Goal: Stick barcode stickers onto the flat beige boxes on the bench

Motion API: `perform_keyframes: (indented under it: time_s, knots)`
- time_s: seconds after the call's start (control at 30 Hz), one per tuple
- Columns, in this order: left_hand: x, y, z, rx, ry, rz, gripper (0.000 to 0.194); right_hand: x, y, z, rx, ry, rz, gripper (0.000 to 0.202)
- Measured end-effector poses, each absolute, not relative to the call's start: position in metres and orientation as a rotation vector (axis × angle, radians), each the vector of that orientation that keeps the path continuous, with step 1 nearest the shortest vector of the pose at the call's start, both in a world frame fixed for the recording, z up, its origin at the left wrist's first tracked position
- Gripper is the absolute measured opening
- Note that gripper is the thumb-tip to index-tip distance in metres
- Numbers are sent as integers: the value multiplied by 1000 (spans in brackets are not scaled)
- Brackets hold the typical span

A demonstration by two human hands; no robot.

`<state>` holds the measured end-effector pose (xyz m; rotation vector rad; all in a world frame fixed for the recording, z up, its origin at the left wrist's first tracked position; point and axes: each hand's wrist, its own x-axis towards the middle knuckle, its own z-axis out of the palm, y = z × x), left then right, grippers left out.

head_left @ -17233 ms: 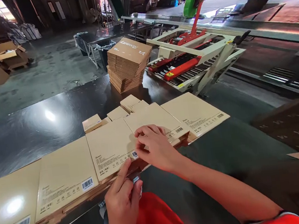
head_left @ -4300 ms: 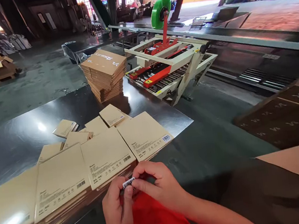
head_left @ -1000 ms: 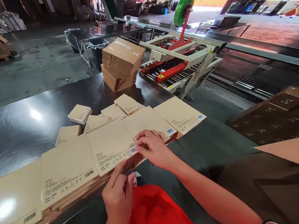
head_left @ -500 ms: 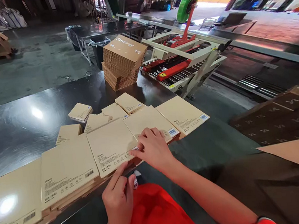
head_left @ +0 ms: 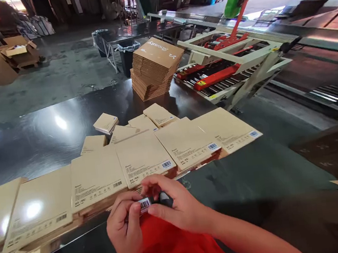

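My left hand (head_left: pixel 124 224) is closed on a small roll of barcode labels (head_left: pixel 144 204), a white label showing between its fingers. My right hand (head_left: pixel 178 205) curves over the other side of the roll, its thumb and forefinger apart near the label. Both hands are in front of the table edge. Just beyond them, a flat beige box (head_left: pixel 143 154) lies on a row of stacks, with a barcode sticker at its lower right corner. Beside it sit another beige box (head_left: pixel 185 138) and a further one (head_left: pixel 96 176), both with barcodes.
Smaller beige boxes (head_left: pixel 106 121) lie behind the row on the dark table (head_left: pixel 50 137). Folded cartons (head_left: pixel 155 68) are stacked at the far edge. A carton sealing machine (head_left: pixel 235 61) stands beyond, at the right. Brown patterned cartons (head_left: pixel 335 151) are at the right.
My right hand has left the box and come back to the label roll beside my left hand. The middle box now shows a barcode in its corner. The view has swung left.
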<state>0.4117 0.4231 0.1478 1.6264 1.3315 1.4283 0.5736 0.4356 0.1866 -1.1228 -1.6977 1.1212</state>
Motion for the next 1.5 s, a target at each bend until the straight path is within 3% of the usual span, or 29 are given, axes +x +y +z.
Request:
perform_keyframes:
  time_s: [0.1,0.2,0.3,0.43,0.63,0.8,0.97,1.3,1.5]
  knots:
    - [398,418,147,1589,1315,1421,13,550,430,186,-1089,-1567,1254,8]
    - [385,413,147,1501,1288,1353,24,534,430,181,-1101,-1522,1250,11]
    - [374,410,147,1454,1304,1304,6,523,430,178,-1106,-1501,1263,10]
    - [358,409,145,1561,1408,1277,11,507,428,178,-1145,-1507,1248,8]
    - [336,414,141,1957,1493,1248,27,491,426,181,-1143,-1625,965,11]
    - [327,426,138,2140,1400,1424,20,497,451,185,-1455,-1531,710,14]
    - [322,435,127,2208,1401,1296,24,496,477,178,-1794,-1627,672,14]
    - [320,439,123,2172,1382,1297,29,484,478,171,-1944,-1711,517,18]
    - [317,438,122,2214,1390,1307,29,481,476,163,-1946,-1819,259,16]
